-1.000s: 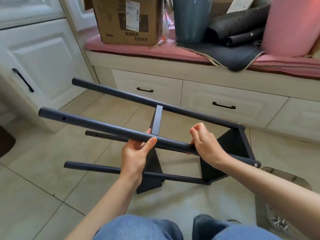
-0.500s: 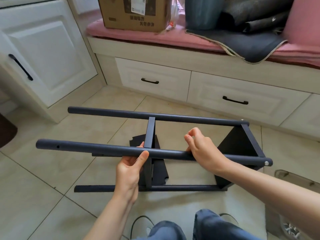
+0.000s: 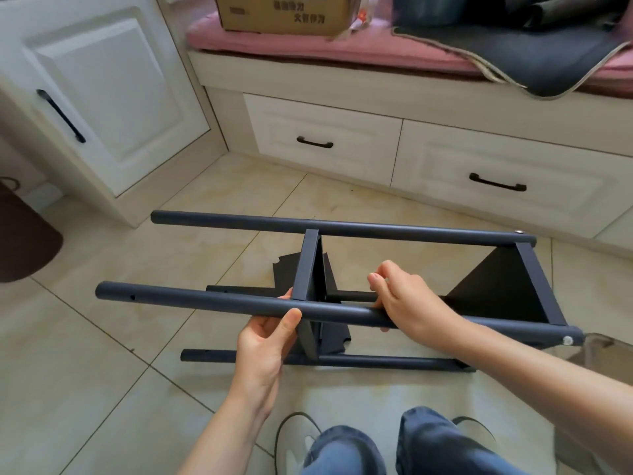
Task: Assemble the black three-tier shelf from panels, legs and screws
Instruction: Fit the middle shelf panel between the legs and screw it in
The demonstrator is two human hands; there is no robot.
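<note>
Lying on its side on the floor (image 3: 102,389), the half-built shelf (image 3: 342,303) rested on two legs, with two more raised above them. Both hands clamped the near upper leg (image 3: 205,301): the left hand (image 3: 267,347) gripped it from below beside the middle panel (image 3: 308,269), thumb over the front; the right hand (image 3: 404,299) curled over it just past that panel, towards the end panel (image 3: 507,289). The hands stood apart, one on each side of the middle panel.

Compared with one second earlier, the frame had been rolled from a tilted pose until the far upper leg (image 3: 376,229) lay nearly level and parallel with the near one. A screw head (image 3: 567,340) showed at the end-panel end of the near leg, and another on the far leg (image 3: 520,232). At the opposite end the legs ran free, and an open hole (image 3: 132,297) showed in the near leg; the third panel was judged not yet fitted. Beyond the shelf stood drawers (image 3: 325,138); a box (image 3: 284,12) sat above them.
</note>
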